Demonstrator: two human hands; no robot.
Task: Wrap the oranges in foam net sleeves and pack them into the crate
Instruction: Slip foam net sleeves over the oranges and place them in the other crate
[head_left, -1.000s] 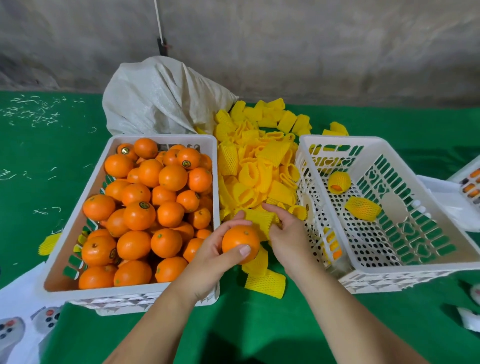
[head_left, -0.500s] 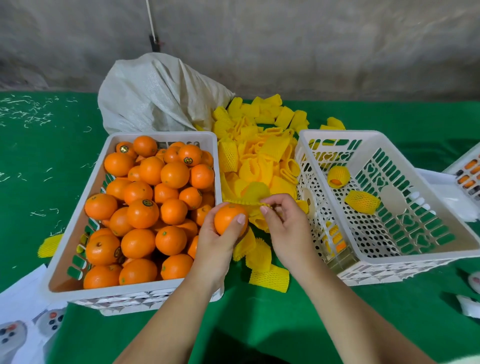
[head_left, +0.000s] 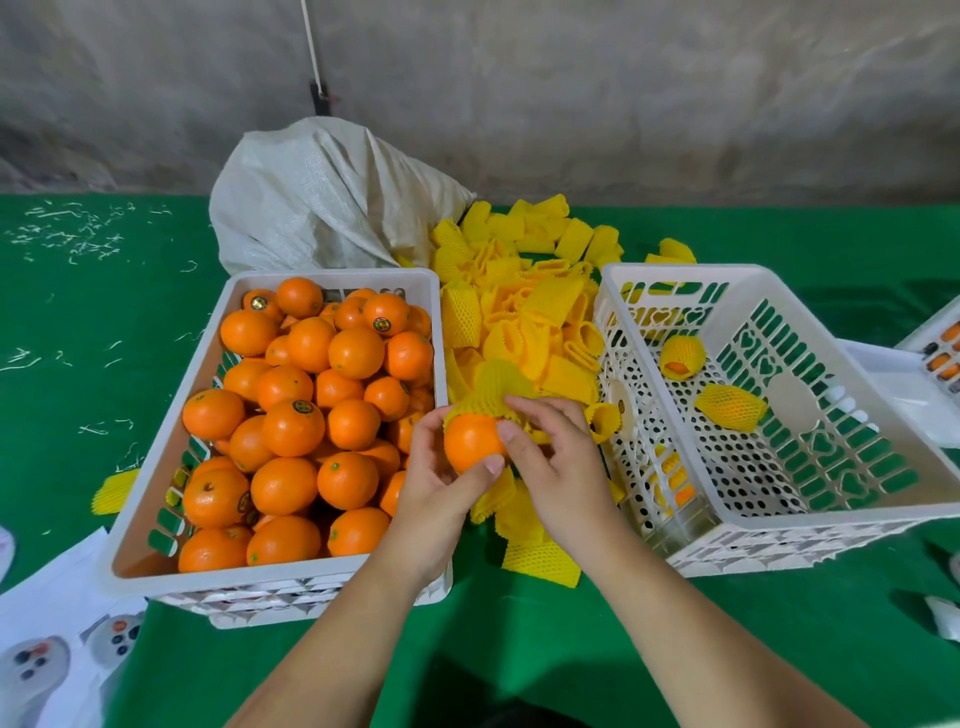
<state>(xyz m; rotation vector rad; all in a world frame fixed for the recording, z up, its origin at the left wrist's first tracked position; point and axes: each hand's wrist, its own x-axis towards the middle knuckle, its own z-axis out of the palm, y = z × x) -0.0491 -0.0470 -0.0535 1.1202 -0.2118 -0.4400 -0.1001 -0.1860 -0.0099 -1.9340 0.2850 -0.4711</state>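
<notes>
Half-sleeved orange (head_left: 471, 442), yellow net (head_left: 496, 387) atop

Two bare forearms were seen reaching in from the lower edge, no sleeve covering either. The left hand (head_left: 441, 488) and the right hand (head_left: 558, 467) were ungloved, with short, unpainted nails and no visible rings.

One head-worn view — looking forward and down, close over the hands (head_left: 498, 467).
</notes>
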